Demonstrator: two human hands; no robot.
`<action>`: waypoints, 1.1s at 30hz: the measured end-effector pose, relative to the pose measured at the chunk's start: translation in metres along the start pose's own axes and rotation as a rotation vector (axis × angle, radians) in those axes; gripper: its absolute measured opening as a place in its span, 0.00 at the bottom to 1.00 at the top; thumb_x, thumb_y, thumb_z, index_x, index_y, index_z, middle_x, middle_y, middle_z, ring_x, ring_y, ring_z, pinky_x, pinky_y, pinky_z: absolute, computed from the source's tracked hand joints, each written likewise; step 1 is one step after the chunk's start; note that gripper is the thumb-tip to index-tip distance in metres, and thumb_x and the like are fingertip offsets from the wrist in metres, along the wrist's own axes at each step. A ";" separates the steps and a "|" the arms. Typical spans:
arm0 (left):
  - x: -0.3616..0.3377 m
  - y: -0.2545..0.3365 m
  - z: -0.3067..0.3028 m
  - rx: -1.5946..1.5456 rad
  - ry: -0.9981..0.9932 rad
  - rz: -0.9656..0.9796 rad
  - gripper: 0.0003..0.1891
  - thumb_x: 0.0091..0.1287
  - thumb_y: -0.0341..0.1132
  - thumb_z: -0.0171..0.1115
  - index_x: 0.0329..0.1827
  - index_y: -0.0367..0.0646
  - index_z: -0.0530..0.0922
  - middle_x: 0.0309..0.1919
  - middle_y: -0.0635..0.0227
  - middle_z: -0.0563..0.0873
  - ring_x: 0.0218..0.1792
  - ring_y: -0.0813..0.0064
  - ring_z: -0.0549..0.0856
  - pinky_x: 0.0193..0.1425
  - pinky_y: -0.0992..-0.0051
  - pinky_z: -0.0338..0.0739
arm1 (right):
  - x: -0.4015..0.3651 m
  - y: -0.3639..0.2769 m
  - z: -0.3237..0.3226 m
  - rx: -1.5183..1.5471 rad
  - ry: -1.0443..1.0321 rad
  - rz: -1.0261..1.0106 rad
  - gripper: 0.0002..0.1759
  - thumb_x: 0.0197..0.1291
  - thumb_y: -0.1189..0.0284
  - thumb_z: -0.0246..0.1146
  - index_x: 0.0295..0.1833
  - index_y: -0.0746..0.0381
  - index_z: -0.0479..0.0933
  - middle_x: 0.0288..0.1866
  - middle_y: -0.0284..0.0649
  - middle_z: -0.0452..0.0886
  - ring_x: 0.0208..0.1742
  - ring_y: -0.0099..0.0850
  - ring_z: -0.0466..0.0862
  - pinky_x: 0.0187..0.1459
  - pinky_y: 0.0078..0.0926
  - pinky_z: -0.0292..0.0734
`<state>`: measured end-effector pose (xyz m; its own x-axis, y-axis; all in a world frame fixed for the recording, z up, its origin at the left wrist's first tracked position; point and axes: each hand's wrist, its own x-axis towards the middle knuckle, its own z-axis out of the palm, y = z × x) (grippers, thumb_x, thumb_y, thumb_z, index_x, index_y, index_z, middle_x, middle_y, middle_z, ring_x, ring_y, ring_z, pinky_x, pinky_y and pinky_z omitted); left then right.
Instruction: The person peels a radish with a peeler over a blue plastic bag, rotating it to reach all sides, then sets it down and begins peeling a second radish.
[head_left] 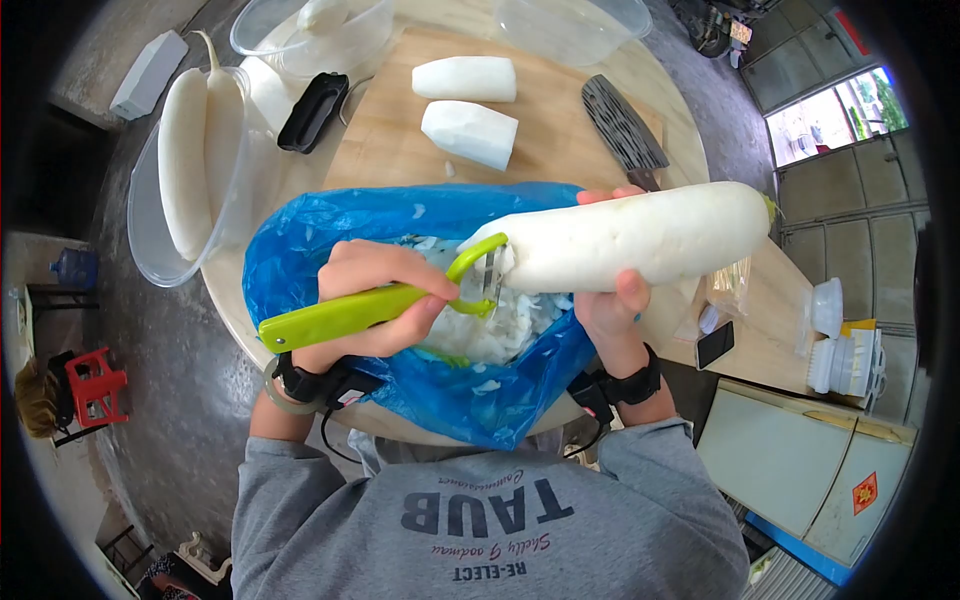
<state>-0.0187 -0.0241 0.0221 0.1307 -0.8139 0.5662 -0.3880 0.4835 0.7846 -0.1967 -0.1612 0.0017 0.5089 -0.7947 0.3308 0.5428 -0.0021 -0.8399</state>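
The left hand (375, 300) is closed tight around the handle of a green peeler (330, 318), whose head sits against the blunt end of a long white radish (640, 245). The blade itself is hard to make out against the white flesh. The right hand (610, 310) clamps the radish from underneath. Only its thumb and one fingertip show, the rest being hidden behind the root. The radish is held level in the air above the near edge of the round table (685, 115), over a blue bag (290, 250) that covers that edge and holds peelings (490, 335). Beyond it, a chopping board (390, 140) carries two peeled pieces (470, 133) and a knife (623, 130) whose handle is behind the radish. At the left edge a clear bowl (150, 230) holds whole radishes (185, 160).
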 end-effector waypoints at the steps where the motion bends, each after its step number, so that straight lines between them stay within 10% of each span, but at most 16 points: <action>1: 0.000 0.001 0.001 0.019 0.012 -0.037 0.04 0.47 0.27 0.61 0.26 0.40 0.78 0.17 0.67 0.80 0.16 0.77 0.79 0.22 0.82 0.71 | 0.000 0.001 -0.001 0.004 0.016 0.009 0.43 0.41 0.49 0.69 0.58 0.60 0.59 0.52 0.44 0.69 0.56 0.35 0.70 0.53 0.34 0.70; 9: 0.001 -0.005 -0.009 0.223 0.151 -0.277 0.05 0.48 0.23 0.58 0.27 0.42 0.79 0.18 0.69 0.81 0.17 0.80 0.79 0.22 0.85 0.70 | 0.001 0.006 -0.006 0.016 0.105 -0.065 0.40 0.44 0.47 0.58 0.58 0.63 0.60 0.52 0.46 0.71 0.54 0.36 0.73 0.50 0.36 0.73; 23: -0.002 0.005 -0.018 -0.343 0.052 -0.201 0.04 0.55 0.30 0.59 0.31 0.41 0.78 0.20 0.70 0.81 0.19 0.81 0.80 0.23 0.84 0.72 | 0.003 0.006 -0.007 -0.031 0.177 0.001 0.39 0.46 0.48 0.57 0.59 0.63 0.60 0.52 0.47 0.72 0.55 0.38 0.73 0.52 0.39 0.72; 33: 0.000 -0.004 -0.020 0.018 0.180 -0.293 0.03 0.53 0.26 0.57 0.29 0.40 0.78 0.20 0.69 0.81 0.18 0.84 0.78 0.22 0.84 0.69 | -0.001 0.001 -0.011 0.096 0.168 -0.032 0.41 0.45 0.47 0.56 0.59 0.64 0.59 0.51 0.49 0.71 0.53 0.38 0.74 0.51 0.39 0.73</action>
<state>0.0007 -0.0197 0.0244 0.3973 -0.8465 0.3543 -0.3257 0.2309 0.9168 -0.2042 -0.1667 -0.0041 0.3761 -0.8853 0.2734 0.6222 0.0227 -0.7825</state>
